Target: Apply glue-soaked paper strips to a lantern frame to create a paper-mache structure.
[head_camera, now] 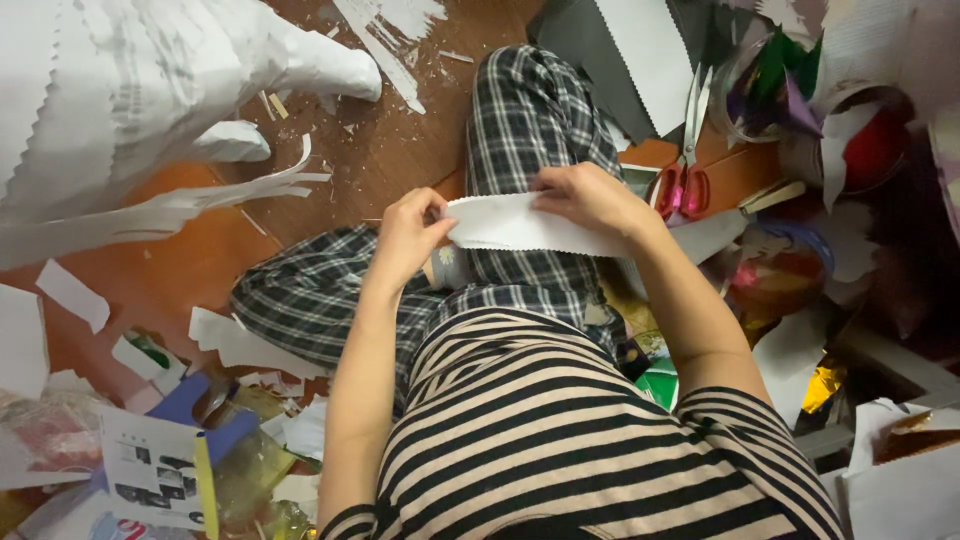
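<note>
A white paper strip point(520, 225) with one zigzag edge was held crosswise above the plaid-trousered knee point(530, 110), pinched closed at its ends by the left hand point(405, 240) and right hand point(590, 195).

Home craft corner, worked on the wooden floor point(400, 150): paper scraps point(235, 345) are strewn everywhere, scissors point(685, 170) are left nearby, a large white paper sculpture point(150, 90) is seen at left.

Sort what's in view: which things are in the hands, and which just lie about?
In hand:
white paper strip, zigzag lower edge, held by left hand and right hand

Lying about:
red-handled scissors
paper scraps
large white paper shape
blue tool
</note>
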